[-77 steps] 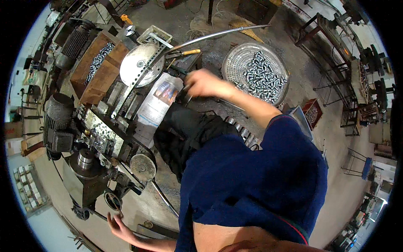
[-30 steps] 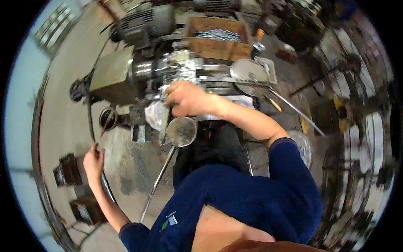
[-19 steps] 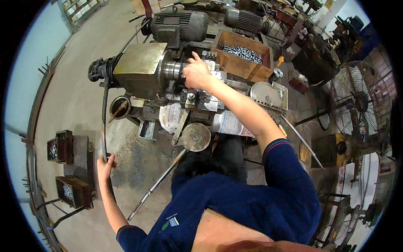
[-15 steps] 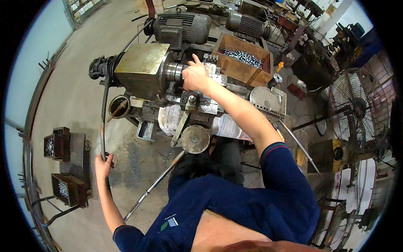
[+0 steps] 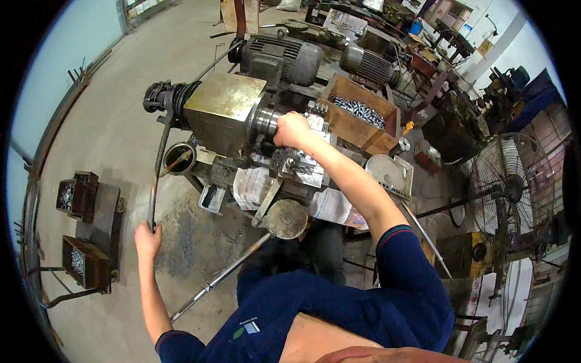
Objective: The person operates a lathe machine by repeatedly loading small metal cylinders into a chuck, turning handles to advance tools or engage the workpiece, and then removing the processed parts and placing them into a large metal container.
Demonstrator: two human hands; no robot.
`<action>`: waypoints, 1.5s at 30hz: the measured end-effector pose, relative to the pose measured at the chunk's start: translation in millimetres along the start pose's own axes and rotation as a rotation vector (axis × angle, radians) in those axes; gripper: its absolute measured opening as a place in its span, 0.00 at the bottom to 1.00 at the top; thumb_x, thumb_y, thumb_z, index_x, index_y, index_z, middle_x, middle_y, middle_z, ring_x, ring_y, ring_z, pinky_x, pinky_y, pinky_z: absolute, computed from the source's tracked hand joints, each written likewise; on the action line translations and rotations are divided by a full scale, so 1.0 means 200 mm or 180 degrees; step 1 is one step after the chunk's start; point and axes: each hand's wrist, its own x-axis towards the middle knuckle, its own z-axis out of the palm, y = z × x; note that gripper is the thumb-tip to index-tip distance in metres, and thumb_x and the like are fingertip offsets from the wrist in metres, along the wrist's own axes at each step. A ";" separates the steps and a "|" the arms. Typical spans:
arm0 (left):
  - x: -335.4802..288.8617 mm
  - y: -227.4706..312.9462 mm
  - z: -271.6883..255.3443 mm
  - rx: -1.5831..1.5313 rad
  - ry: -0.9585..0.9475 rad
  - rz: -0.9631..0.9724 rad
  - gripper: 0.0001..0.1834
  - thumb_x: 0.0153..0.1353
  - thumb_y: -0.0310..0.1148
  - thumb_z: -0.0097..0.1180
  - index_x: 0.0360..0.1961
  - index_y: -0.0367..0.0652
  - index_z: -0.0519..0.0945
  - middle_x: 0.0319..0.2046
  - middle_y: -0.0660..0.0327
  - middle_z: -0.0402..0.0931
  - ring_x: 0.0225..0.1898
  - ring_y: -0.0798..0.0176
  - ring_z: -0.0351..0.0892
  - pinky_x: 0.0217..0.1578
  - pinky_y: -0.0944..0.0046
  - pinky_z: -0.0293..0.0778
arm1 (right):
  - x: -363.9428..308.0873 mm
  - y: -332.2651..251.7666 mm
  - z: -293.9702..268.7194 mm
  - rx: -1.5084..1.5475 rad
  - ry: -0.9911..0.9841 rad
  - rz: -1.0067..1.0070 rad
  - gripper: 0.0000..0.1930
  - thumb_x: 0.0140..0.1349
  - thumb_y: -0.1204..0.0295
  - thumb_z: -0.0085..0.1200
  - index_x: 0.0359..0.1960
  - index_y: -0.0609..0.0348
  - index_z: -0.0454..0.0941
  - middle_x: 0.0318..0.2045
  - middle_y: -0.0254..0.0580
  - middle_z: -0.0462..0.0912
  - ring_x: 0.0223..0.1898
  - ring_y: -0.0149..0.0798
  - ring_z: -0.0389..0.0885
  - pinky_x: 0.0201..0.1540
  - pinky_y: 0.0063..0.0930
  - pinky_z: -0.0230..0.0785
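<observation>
My left hand [image 5: 147,241] is wrapped round the lower part of a long dark lever [image 5: 160,155] that hangs from the pulley end of a small lathe. At the bright round spindle nose [image 5: 264,122] of the lathe, my right hand [image 5: 293,130] is closed, knuckles up. Its fingertips and whatever they hold are hidden behind the hand. The brassy-topped headstock [image 5: 225,97] stands just left of the spindle. Below my right hand lies the metal tool slide [image 5: 310,175], with a flat handle bar and a round disc [image 5: 287,219] nearer my body.
A wooden box [image 5: 357,136] of small shiny metal parts sits beyond the slide. Electric motors [image 5: 281,57] stand behind the lathe. A pot with a brush [image 5: 180,158] is at left, near bins of parts [image 5: 88,261] on the floor. A fan [image 5: 511,187] stands at right.
My right hand's fingers, partly stretched out before, have curled closed at the spindle. My left hand keeps its hold on the lever. The whole view has shifted slightly.
</observation>
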 end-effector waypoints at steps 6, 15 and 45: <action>0.16 -0.32 -0.11 0.1103 0.0724 0.0338 0.13 0.44 0.33 0.56 0.30 0.37 0.76 0.26 0.48 0.77 0.30 0.45 0.78 0.33 0.52 0.73 | 0.02 0.00 0.01 0.0287 -0.0242 0.0208 0.13 0.32 0.68 0.56 0.19 0.64 0.80 0.26 0.55 0.80 0.33 0.54 0.79 0.40 0.39 0.73; 0.63 -0.68 -0.22 0.2100 0.1166 0.0249 0.07 0.46 0.32 0.54 0.28 0.42 0.75 0.24 0.52 0.77 0.28 0.51 0.79 0.31 0.51 0.74 | -0.05 0.04 0.03 0.0059 0.0105 -0.0232 0.12 0.30 0.68 0.55 0.18 0.63 0.79 0.23 0.52 0.79 0.35 0.50 0.78 0.59 0.42 0.58; 0.62 -0.17 1.00 0.0703 -0.1145 0.0625 0.23 0.50 0.43 0.57 0.48 0.49 0.76 0.34 0.52 0.79 0.39 0.51 0.78 0.41 0.55 0.73 | -2.67 1.27 0.19 -0.1231 -0.0470 0.4292 0.17 0.44 0.69 0.53 0.38 0.58 0.73 0.40 0.50 0.78 0.46 0.51 0.76 0.48 0.43 0.67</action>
